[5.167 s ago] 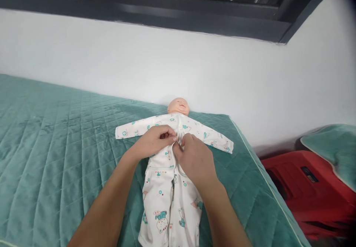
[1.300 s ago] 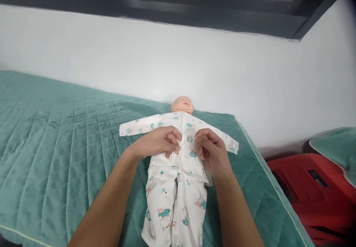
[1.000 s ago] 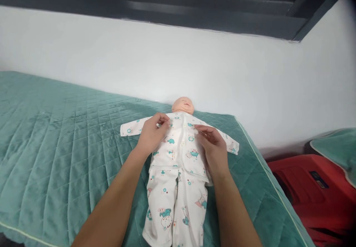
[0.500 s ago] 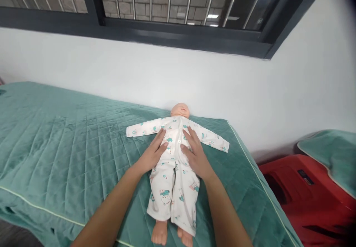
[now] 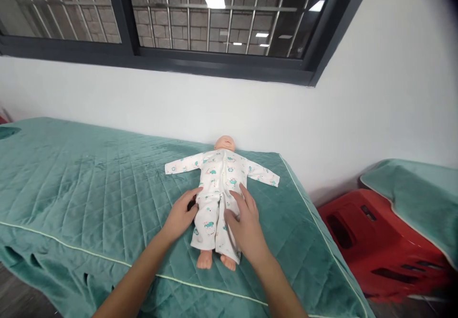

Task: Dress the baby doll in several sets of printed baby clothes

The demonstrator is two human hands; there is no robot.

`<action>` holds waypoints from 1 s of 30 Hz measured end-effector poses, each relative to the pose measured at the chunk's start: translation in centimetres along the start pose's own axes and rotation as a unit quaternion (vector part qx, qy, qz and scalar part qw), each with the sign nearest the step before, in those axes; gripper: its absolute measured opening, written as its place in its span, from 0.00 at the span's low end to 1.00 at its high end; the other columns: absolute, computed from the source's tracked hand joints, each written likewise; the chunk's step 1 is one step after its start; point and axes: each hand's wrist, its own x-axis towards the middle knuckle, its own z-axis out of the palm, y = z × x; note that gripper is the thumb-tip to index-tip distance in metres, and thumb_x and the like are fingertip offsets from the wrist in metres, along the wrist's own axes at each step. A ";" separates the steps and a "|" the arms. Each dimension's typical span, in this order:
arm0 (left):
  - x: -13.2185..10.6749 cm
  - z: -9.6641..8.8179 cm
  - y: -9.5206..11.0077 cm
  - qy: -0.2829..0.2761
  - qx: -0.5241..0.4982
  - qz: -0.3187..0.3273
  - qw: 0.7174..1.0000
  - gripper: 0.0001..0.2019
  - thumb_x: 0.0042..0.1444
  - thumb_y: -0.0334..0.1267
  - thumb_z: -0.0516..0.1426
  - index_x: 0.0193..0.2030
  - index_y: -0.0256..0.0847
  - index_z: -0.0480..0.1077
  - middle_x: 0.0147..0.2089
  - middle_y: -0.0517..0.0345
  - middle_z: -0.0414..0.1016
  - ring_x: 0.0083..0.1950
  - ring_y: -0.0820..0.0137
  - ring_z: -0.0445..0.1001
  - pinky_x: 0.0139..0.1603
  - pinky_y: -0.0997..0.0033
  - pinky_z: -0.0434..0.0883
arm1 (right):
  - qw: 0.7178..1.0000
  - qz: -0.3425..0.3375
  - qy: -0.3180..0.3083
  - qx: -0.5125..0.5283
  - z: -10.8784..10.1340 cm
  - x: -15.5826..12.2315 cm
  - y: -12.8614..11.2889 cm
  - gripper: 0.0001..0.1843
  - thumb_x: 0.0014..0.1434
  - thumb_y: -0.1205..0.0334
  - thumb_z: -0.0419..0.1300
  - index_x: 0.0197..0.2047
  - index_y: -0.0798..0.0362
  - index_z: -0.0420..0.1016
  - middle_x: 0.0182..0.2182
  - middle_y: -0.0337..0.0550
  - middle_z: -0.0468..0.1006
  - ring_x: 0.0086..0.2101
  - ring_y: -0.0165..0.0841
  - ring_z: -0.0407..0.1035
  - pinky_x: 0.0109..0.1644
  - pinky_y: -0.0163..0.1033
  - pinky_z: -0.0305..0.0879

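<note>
A baby doll (image 5: 224, 143) lies on its back with its arms spread and its head toward the wall. It wears a white printed long-sleeved top (image 5: 222, 170) and matching trousers (image 5: 206, 220), with bare feet showing below the cuffs. My left hand (image 5: 182, 213) is beside the trousers' waist on the left, fingers apart, the fingertips at the cloth's edge. My right hand (image 5: 245, 217) is over the doll's other hip and leg, its fingers spread and partly hiding the trousers. Whether the right fingers press on the cloth I cannot tell.
The doll rests on a bed with a green quilted cover (image 5: 118, 189) against a white wall (image 5: 171, 98). Above is a dark-framed window (image 5: 214, 65) with metal bars behind it. To the right stands a red plastic stool (image 5: 361, 227) with a green cloth (image 5: 411, 189) over it.
Both hands have moved from the doll's chest down to its hips and upper legs. The view has shifted slightly, showing more of the window and bed edge.
</note>
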 end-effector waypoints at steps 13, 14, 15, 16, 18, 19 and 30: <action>-0.2 0.1 0.5 0.093 0.054 -0.024 0.994 0.02 0.56 0.34 0.52 0.34 0.42 0.65 0.34 0.60 0.70 0.37 0.68 0.69 0.41 0.67 0.66 | 0.962 -0.199 0.011 -0.187 0.1 4.8 -1.4 0.09 0.63 0.69 0.55 0.41 0.50 0.75 0.63 0.45 0.67 0.65 0.45 0.52 0.70 0.67 0.32; -0.3 0.1 0.4 0.100 0.059 -0.023 0.993 0.02 0.55 0.34 0.52 0.34 0.42 0.65 0.34 0.61 0.70 0.37 0.68 0.68 0.41 0.67 0.66 | 0.962 -0.200 0.011 -0.184 0.1 4.5 -1.4 0.08 0.63 0.69 0.55 0.40 0.50 0.74 0.63 0.45 0.67 0.65 0.44 0.53 0.70 0.67 0.32; -0.4 0.0 0.3 0.100 0.065 -0.022 0.993 0.01 0.55 0.34 0.52 0.34 0.43 0.65 0.34 0.61 0.70 0.36 0.68 0.68 0.40 0.67 0.66 | 0.963 -0.199 0.009 -0.181 0.2 4.2 -1.3 0.08 0.64 0.68 0.54 0.40 0.50 0.75 0.62 0.45 0.68 0.65 0.44 0.53 0.70 0.66 0.33; -0.5 0.0 0.1 0.091 0.068 -0.021 0.993 0.02 0.55 0.34 0.52 0.34 0.43 0.65 0.34 0.61 0.70 0.37 0.68 0.69 0.40 0.67 0.67 | 0.965 -0.195 0.005 -0.175 0.2 4.0 -1.2 0.09 0.64 0.68 0.54 0.40 0.50 0.75 0.61 0.45 0.68 0.64 0.44 0.54 0.70 0.66 0.34; -0.2 -0.3 -0.4 0.069 0.076 -0.013 0.995 0.04 0.55 0.33 0.51 0.35 0.43 0.66 0.36 0.59 0.72 0.39 0.67 0.71 0.42 0.66 0.69 | 0.970 -0.185 -0.007 -0.158 0.1 3.7 -1.2 0.09 0.65 0.68 0.53 0.40 0.50 0.75 0.61 0.45 0.69 0.64 0.43 0.55 0.69 0.65 0.37; 0.2 -0.6 -0.8 0.066 0.090 -0.005 0.994 0.06 0.54 0.32 0.51 0.37 0.43 0.67 0.39 0.57 0.73 0.42 0.65 0.71 0.45 0.65 0.69 | 0.972 -0.184 -0.014 -0.146 0.0 3.6 -1.1 0.10 0.65 0.67 0.53 0.40 0.49 0.75 0.61 0.45 0.68 0.64 0.43 0.55 0.69 0.65 0.39; 10.0 -8.0 -7.2 0.087 0.316 -0.136 0.935 0.28 0.61 0.37 0.52 0.68 0.41 0.58 0.68 0.45 0.63 0.68 0.51 0.61 0.69 0.44 0.53 | 0.996 0.051 0.060 -0.042 -2.0 9.9 7.4 0.32 0.65 0.52 0.51 0.67 0.59 0.58 0.64 0.57 0.63 0.64 0.43 0.56 0.68 0.50 0.53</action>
